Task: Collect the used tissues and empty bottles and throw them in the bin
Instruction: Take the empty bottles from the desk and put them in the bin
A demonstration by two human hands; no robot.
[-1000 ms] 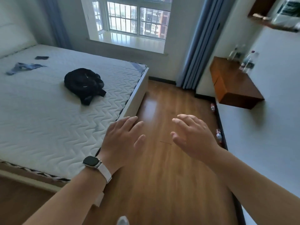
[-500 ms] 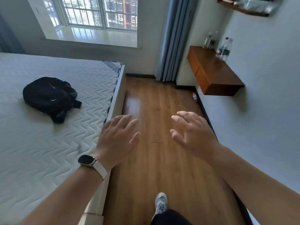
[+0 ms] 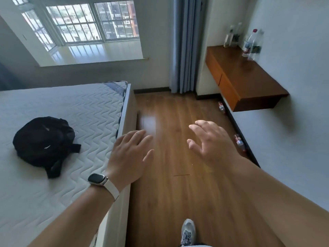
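Note:
Two small clear bottles with red labels lie on the wooden floor along the right wall: a near bottle (image 3: 239, 142) just right of my right hand, and a far bottle (image 3: 221, 107) under the wall shelf. Several more clear bottles (image 3: 251, 44) stand upright on the wooden shelf (image 3: 249, 81). My left hand (image 3: 130, 155), with a watch on the wrist, hovers over the bed's edge with fingers spread and holds nothing. My right hand (image 3: 212, 142) floats above the floor, fingers spread, empty. No tissues or bin are in view.
A white mattress (image 3: 62, 125) fills the left side, with a black backpack (image 3: 44, 143) lying on it. A strip of wooden floor (image 3: 178, 184) runs between bed and right wall toward blue curtains (image 3: 185, 45) and a window (image 3: 85, 24). My shoe (image 3: 187, 230) shows at the bottom.
The view has moved forward along the floor and turned right; the shelf and floor bottles are closer. Both hands stay spread and empty in front of me.

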